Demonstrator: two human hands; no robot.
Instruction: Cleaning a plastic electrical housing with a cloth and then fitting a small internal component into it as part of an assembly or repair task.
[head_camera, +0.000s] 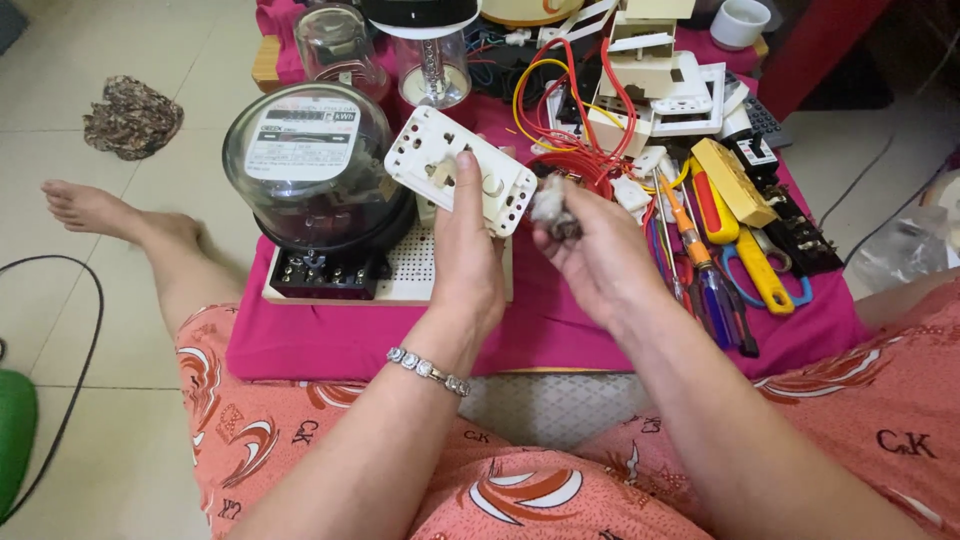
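A white socket plate (461, 170) was held up by the left hand (470, 250), just in front of the domed electricity meter (310, 165) and tilted with its face toward the camera. The thumb was pressed across the middle of the face and the fingers were wrapped behind, so the hand was closed on it. To the right of the meter, touching the plate's lower right corner, a small grey, crumpled wad (552, 208) was pinched between the fingertips of the right hand (600, 260); whether it was cloth or tape could not be told.

The plate was judged to be light, stiff moulded plastic, smooth enough to slip, and liable to crack at thin corners if squeezed hard or dropped. It would best be gripped by its long edges or across the solid middle, away from the pin holes. The wad looked soft and yielding, needing only a light pinch.

The meter stood on a perforated white board (420, 272) over a pink cloth (340, 340). Farther right of the meter lay red and yellow wires (560, 120) and screwdrivers (700, 270).
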